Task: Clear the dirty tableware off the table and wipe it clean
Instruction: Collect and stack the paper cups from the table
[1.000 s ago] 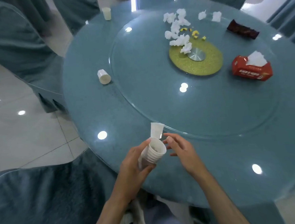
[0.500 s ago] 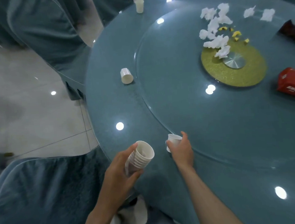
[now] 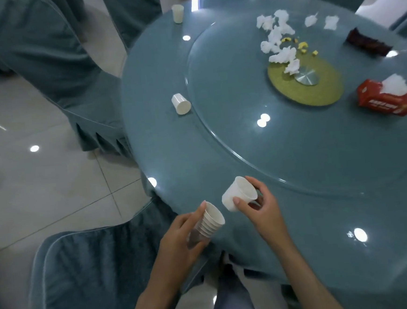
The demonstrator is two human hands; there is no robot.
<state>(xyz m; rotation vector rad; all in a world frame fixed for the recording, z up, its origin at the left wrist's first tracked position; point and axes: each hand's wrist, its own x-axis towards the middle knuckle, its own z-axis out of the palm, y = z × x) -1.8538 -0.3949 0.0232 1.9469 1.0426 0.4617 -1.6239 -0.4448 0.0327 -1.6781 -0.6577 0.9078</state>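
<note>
Fingers and thumb of my right hand curl round a single white disposable cup, tipped above the table's near edge with its base toward the mouth of the stack of nested cups that my left hand grips just beside it. Another cup lies on its side near the left edge beside the glass turntable, and one more stands upright at the far-left edge. Crumpled tissues, yellow scraps, a red tissue box and a dark wrapper lie across the far and right parts.
</note>
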